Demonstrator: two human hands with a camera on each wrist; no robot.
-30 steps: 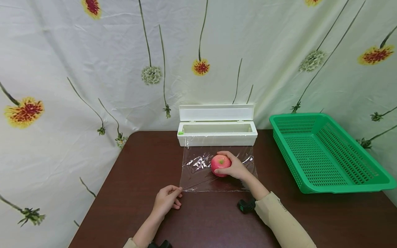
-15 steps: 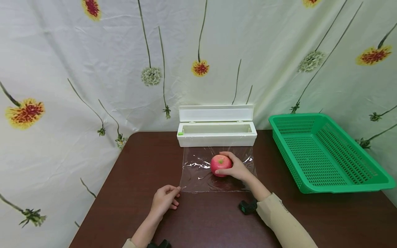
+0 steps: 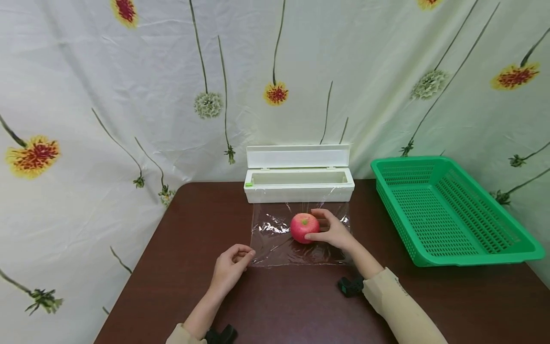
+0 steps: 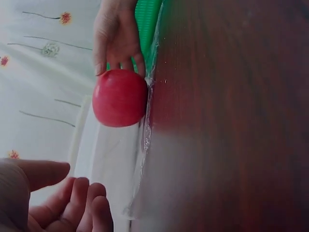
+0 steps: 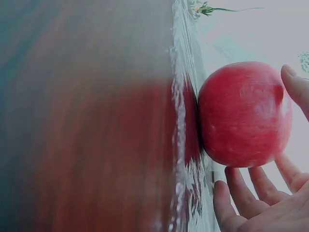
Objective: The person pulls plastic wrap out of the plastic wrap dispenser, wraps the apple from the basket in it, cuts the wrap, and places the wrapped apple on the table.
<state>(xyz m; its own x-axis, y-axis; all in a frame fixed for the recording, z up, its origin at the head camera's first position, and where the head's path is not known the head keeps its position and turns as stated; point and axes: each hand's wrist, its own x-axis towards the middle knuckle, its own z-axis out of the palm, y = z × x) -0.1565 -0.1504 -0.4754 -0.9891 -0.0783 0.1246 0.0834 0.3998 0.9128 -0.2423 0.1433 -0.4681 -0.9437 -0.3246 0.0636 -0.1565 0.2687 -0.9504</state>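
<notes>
A red apple sits on a sheet of clear plastic wrap lying on the dark table. Beside the apple's right side is my right hand, thumb and fingers spread; in the right wrist view the thumb is near the apple and the fingertips are close below it. Contact there is hard to tell. My left hand is at the wrap's near left corner. The left wrist view shows that hand's thumb and relaxed fingers apart, with nothing between them.
Behind the apple stands a white wrap box, lid up, the sheet running out from its front. A green plastic basket occupies the table's right side. A flower-print cloth hangs behind the table.
My right hand has loosened from the apple and shifted slightly right. My left fingers, which pinched the wrap's corner, have let it go. The apple and box stay in place.
</notes>
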